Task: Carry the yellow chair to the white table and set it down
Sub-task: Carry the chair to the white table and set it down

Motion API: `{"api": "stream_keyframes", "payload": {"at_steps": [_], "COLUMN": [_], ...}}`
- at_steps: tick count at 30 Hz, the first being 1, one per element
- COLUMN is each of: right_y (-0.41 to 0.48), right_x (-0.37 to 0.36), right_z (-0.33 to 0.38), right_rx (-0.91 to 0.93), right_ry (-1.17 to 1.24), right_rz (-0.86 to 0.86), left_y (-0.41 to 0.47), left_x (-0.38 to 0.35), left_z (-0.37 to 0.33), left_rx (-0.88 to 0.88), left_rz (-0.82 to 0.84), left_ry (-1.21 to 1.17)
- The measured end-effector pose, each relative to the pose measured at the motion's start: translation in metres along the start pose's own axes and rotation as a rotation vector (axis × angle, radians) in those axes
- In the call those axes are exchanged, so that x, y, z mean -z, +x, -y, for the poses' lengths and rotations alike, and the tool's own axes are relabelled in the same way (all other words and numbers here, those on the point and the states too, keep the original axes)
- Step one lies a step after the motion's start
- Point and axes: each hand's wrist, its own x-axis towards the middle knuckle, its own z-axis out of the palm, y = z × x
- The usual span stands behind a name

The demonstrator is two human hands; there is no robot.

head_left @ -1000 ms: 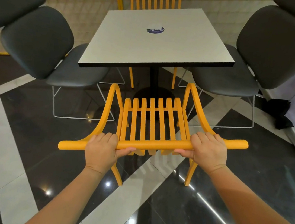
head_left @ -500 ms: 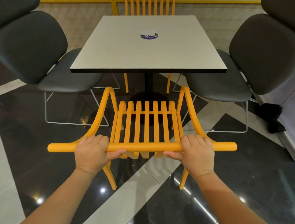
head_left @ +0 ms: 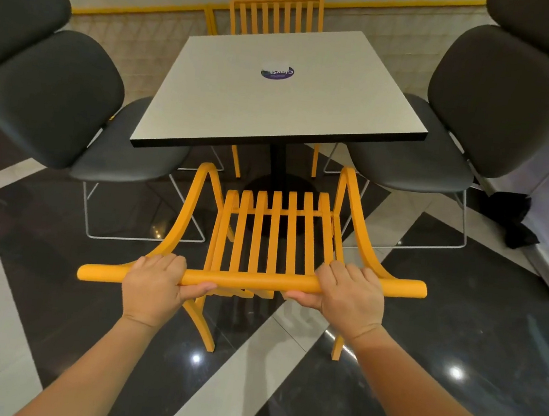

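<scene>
My left hand (head_left: 152,287) wraps the top rail of the yellow chair (head_left: 273,238) left of centre, fingers over the top, thumb under. My right hand (head_left: 346,298) grips the same rail right of centre, closed the same way. Both rail ends stick out past my hands.

The chair's slatted back runs away from me and down toward the seat. Its curved arms rise on either side, tips close to the near edge of the counter (head_left: 278,105). Two rear legs show below the rail, over the floor (head_left: 416,395); whether the feet touch the tiles, I cannot tell.

The counter is square, white top with a dark edge, on a single black post (head_left: 278,163). A round purple sticker (head_left: 277,72) sits on the top toward the far side.

A black padded chair (head_left: 59,104) stands at the counter's left side, its seat tucked partly under the top and near my chair's left arm. A matching black chair (head_left: 483,105) stands at the right side, its seat just beside my chair's right arm. The gap between those two seats is where my chair's front sits.

A second yellow slatted chair (head_left: 276,16) stands at the far side against the wall. A dark bundle (head_left: 511,221) lies on the floor to the right, by a pale panel. Floor is glossy black with pale bands, lamp glints on it.
</scene>
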Motion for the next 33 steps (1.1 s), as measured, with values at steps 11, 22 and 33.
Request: {"api": "stream_keyframes", "payload": {"at_steps": [11,22,33], "right_y": [0.020,0.033,0.049], "right_x": [-0.015,-0.016,-0.033], "right_z": [-0.073,-0.031,-0.026], "right_rx": [0.003,-0.066,-0.026], "right_ry": [0.018,0.002,0.022], "right_rz": [0.098,0.124,0.103], "left_y": [0.028,0.036,0.050], "left_x": [-0.012,-0.026,-0.030], "left_z": [-0.059,-0.013,0.004], "left_rx": [0.064,0.021,0.046], "left_rz": [-0.008,-0.050,0.009], "left_ry": [-0.004,-0.003,-0.012]}}
